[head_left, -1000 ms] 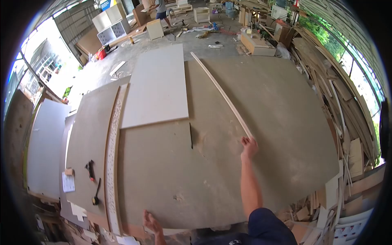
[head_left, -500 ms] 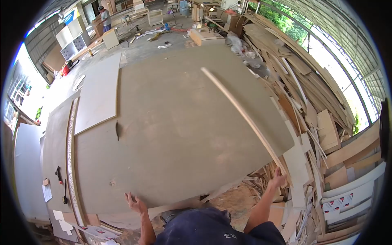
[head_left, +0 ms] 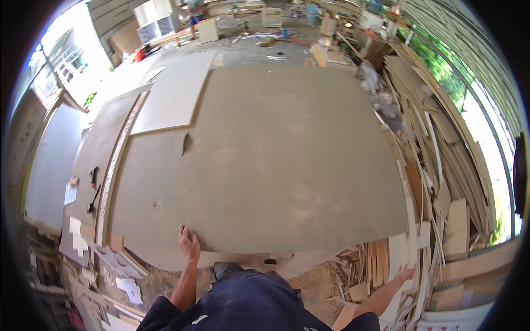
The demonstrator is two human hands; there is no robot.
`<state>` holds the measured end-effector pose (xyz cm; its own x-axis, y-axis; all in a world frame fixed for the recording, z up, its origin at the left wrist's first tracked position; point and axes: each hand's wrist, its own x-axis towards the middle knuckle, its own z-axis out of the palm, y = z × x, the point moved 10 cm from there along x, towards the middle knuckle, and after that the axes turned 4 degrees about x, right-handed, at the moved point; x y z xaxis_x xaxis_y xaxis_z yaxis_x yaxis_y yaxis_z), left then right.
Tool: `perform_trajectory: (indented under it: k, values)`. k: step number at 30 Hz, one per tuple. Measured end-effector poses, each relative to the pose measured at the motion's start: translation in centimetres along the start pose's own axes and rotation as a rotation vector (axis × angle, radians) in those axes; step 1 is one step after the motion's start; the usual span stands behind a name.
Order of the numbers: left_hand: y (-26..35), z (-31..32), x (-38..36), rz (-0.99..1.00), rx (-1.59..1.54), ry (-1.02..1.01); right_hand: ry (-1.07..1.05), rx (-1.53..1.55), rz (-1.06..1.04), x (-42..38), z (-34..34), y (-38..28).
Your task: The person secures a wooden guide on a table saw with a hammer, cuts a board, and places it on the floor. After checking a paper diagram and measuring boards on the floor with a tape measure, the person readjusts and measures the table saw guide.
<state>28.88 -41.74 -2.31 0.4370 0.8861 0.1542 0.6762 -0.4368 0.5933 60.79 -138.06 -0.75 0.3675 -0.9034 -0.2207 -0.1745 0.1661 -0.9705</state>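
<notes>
My left hand [head_left: 189,244] is at the near edge of a large grey-brown board [head_left: 265,154], its fingers apart with nothing in them. Whether its fingertips press on the surface is hard to tell. Past the board's near right corner, my right hand [head_left: 404,273] is stretched out over pale scrap panels [head_left: 396,251] and strips, its fingers spread and holding nothing. A long pale wood strip [head_left: 410,220] lies along the right side of the board, near that hand. A small dark curved piece [head_left: 184,144] is on the board, left of its middle.
A white panel [head_left: 171,99] overlaps the board's far left. Along the left lie a long patterned strip [head_left: 118,165], a red-and-black tool [head_left: 94,176] and a dark tool [head_left: 93,201]. Stacked planks [head_left: 464,154] fill the right side. A person [head_left: 195,11] stands far off.
The long wood strip that my right hand held over the board is out of that hand and off the board. The right hand has moved right and opened. The view has shifted.
</notes>
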Motion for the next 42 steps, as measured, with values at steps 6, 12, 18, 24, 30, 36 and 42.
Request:
perform_trajectory:
  k: [6, 12, 18, 24, 30, 36, 42]
  values:
    - [-0.5, -3.5, -0.5, -0.115, -0.088, 0.118, 0.207, 0.071, 0.117, -5.7, 6.4, 4.1]
    - [-0.6, -5.9, 5.2, -0.100, -0.117, 0.223, -0.203, 0.134, -0.304, -18.0, 24.8, 0.7]
    - [-2.3, -3.2, 16.2, 0.017, -0.055, 0.227, -1.059, -0.027, -0.219, -50.3, 47.6, -5.0]
    - [-0.8, -1.2, 19.2, -0.087, 0.185, 0.142, -1.647, -0.341, -0.198, -78.4, 65.4, 0.8]
    - [0.3, -0.8, 19.9, -0.054, 0.309, 0.044, -1.736, -0.735, -0.429, -100.5, 75.8, 12.5]
    - [-0.1, 0.2, 19.6, -0.049, 0.313, -0.057, -1.662, -0.880, -0.670, -110.0, 79.7, 18.4]
    - [0.2, 0.5, 19.5, -0.028, 0.309, -0.111, -1.347, -1.157, -0.805, -114.3, 75.7, 16.9]
